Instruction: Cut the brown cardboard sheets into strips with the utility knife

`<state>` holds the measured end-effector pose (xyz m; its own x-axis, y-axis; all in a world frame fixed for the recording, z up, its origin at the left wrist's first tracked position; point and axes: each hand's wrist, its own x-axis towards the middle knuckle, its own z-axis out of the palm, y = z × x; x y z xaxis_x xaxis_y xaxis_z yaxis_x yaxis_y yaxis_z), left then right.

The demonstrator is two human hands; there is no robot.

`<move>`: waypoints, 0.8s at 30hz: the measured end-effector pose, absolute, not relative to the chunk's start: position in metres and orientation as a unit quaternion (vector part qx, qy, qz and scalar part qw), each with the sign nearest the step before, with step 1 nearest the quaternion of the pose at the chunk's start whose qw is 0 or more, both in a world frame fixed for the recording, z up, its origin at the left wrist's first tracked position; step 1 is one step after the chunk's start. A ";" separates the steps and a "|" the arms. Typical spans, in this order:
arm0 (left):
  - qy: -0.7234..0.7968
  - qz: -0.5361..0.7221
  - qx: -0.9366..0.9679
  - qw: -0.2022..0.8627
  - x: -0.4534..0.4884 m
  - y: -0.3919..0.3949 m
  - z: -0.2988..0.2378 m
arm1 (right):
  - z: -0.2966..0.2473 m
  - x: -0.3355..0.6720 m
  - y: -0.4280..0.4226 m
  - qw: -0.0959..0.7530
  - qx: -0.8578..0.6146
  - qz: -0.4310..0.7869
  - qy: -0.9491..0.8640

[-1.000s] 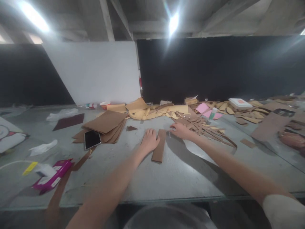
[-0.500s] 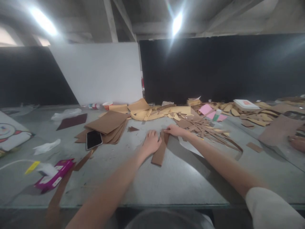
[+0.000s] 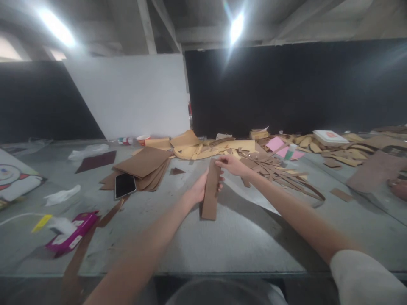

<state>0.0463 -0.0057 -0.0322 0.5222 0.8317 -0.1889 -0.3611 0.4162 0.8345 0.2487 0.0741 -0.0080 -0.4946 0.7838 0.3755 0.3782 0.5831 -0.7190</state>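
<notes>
A flat, straight brown strip (image 3: 211, 195), of leather or cardboard, stands tilted just above the table, its lower end near the surface. My left hand (image 3: 201, 186) is wrapped round it from the left and behind, fingertips showing past its right edge. At the top end, my right hand (image 3: 231, 164) pinches the strip between thumb and fingers. Right of my hands lies a heap of thin brown offcut strips (image 3: 273, 171). A small dark brown scrap (image 3: 177, 171) is on the table to the left.
Left are a stack of brown sheets (image 3: 143, 162), a phone (image 3: 125, 186) and a magenta power strip (image 3: 74, 235) with a cable. Yellow offcuts (image 3: 219, 148), pink paper (image 3: 276, 144) and a green-labelled bottle (image 3: 290, 152) lie behind. Another person's hand (image 3: 399, 189) is at far right.
The strip lay on the table under my left hand; now it is lifted and tilted up, with my left fingers round it. My right hand has risen slightly with its top end.
</notes>
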 end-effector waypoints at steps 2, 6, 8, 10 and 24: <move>0.302 0.381 0.377 0.788 0.047 -0.007 -0.030 | -0.006 0.249 0.073 0.354 -0.347 0.298 -0.816; 0.283 0.400 0.356 0.796 0.048 -0.008 -0.028 | -0.005 0.246 0.071 0.397 -0.369 0.309 -0.781; 0.277 0.404 0.349 0.799 0.049 -0.009 -0.028 | -0.006 0.244 0.071 0.408 -0.374 0.340 -0.760; 0.274 0.406 0.347 0.800 0.049 -0.009 -0.029 | -0.006 0.244 0.070 0.399 -0.365 0.372 -0.754; 0.252 0.423 0.343 0.800 0.051 -0.007 -0.029 | 0.003 0.244 0.061 0.433 -0.313 0.378 -0.756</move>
<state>0.0507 -0.0071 -0.0292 0.5153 0.8497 -0.1122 -0.5038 0.4062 0.7624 0.2442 0.0606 0.0028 -0.4291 0.8010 0.4175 0.1467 0.5179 -0.8428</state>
